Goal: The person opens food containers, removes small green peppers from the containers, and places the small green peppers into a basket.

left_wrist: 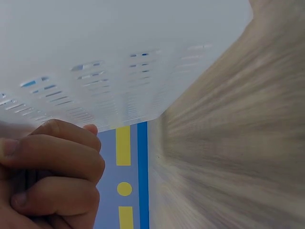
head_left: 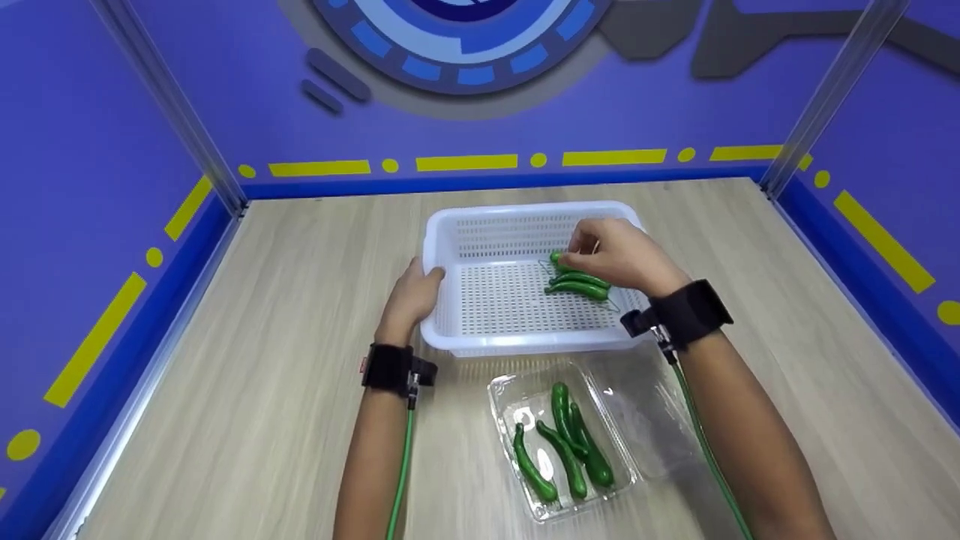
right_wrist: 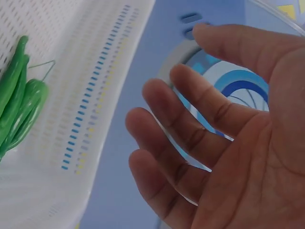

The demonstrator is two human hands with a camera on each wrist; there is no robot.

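Right arm (head_left: 750, 427) is closest, right hand (head_left: 619, 251) loose and holding nothing over green peppers (head_left: 577, 288) in the white basket (head_left: 525, 341), left hand (head_left: 412, 296) gripping it. 4 more peppers (head_left: 564, 455) just sitting in the clear box (head_left: 529, 409).

My peppers (head_left: 578, 289) are green, my basket (head_left: 534, 342) slotted white; at twelve o'clock, the blue wall (head_left: 540, 133) wears yellow dashes (head_left: 466, 163).

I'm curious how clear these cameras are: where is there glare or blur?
Head view: small bright glare spots on the clear tray; left wrist view: tabletop smeared into streaks; right wrist view: white basket washed pale at lower left.
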